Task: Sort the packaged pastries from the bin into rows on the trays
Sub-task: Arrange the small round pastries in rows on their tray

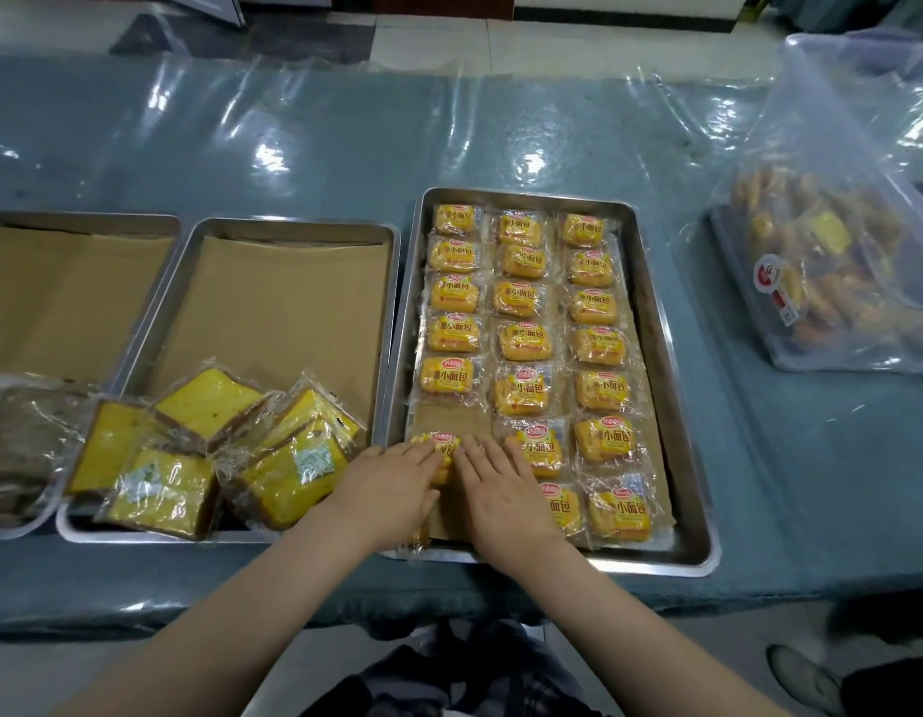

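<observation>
Nearest the camera, two bare forearms reach over the near edge of the tabletop [304, 147], which is covered in clear plastic sheeting. The left hand [392, 483] and right hand [501, 483] lie side by side, fingers straight and flat, both pressing on one small bread packet [441, 447] in the left column of the right-hand steel tray [676, 458], near its front left corner. Neither hand grips anything.

This tray holds three columns of yellow small bread packets [521, 302] in rows on brown liner paper. A bare patch of paper shows in the left column just beyond the pressed packet.

The middle tray [294, 230], just left, carries a loose pile of wrapped yellow cake slices [211, 458] at its front edge; the rest shows brown paper. The far-left tray [87, 219] is partly cut off by the frame and holds wrapped dark cake slices [25, 442] at its front.

A clear plastic bin [832, 209] of mixed packaged pastries [837, 271] stands near the right edge of the tabletop, well apart from the trays.
</observation>
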`<state>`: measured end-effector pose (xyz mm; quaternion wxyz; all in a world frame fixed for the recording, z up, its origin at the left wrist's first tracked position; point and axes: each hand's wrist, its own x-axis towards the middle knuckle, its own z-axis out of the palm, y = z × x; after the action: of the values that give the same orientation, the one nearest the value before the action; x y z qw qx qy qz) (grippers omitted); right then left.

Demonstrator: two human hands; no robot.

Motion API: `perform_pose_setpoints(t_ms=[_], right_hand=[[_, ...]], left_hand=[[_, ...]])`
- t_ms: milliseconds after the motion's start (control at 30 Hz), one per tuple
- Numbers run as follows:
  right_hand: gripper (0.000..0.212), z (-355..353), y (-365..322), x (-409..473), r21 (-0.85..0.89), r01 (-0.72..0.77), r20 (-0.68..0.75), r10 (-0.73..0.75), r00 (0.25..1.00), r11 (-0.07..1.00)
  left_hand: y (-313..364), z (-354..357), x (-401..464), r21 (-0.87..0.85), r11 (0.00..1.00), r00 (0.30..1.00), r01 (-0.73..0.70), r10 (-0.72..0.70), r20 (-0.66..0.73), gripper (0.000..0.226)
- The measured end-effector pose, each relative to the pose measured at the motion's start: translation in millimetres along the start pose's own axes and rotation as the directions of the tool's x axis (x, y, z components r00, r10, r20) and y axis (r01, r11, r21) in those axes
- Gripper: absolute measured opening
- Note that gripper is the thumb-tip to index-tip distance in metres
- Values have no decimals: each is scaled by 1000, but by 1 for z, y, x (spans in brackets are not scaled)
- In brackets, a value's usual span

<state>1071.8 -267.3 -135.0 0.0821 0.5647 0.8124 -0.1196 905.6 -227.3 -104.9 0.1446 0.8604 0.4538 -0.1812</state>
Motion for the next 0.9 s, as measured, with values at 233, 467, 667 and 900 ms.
perform_pose_setpoints(t_ms=[233, 467, 667, 900], right_hand=[[81, 1, 1, 1, 42, -53, 20, 52, 998, 998], [68, -1, 5, 9, -19, -44, 23, 44, 999, 999], [75, 5, 7, 3, -1, 13, 36, -13, 999, 1000], [67, 0, 13, 8, 203, 15, 32, -22, 999, 979]], left_hand=[[1, 1, 14, -32, 999, 1000, 14, -14, -1, 63], [3, 4, 22, -49, 998, 999, 45, -45, 3, 66], [-3, 10, 12, -102, 994, 999, 31, -29, 12, 65], [-11, 9, 11, -254, 967, 1000, 12, -5, 29, 60]])
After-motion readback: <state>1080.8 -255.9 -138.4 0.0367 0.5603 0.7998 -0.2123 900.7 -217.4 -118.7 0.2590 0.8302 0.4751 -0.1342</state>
